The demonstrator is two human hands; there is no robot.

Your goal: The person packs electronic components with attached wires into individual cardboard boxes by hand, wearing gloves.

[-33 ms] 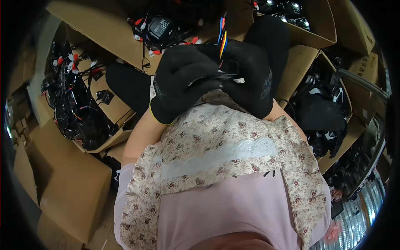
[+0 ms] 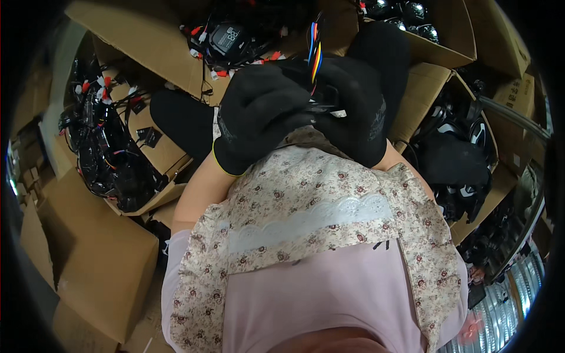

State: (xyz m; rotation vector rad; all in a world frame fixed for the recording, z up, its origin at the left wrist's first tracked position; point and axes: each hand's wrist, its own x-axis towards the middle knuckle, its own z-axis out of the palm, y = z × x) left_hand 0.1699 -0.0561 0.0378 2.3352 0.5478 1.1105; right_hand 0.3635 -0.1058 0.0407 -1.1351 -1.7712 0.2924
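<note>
Several cardboard boxes [image 2: 100, 265], black wired parts [image 2: 103, 156] inside

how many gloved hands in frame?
2. The left hand in a black glove sits centre-left; the right hand in a black glove is beside it, centre-right. Both close on a bundle of coloured wires. No other hands visible.

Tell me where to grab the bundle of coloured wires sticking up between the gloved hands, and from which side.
Grip the coloured wires low down, just above where they pass between the left hand and the right hand. The strands run close together there, while the upper ends are free. Come from above, since both gloves seem to close off the sides and cardboard boxes crowd around.
</note>
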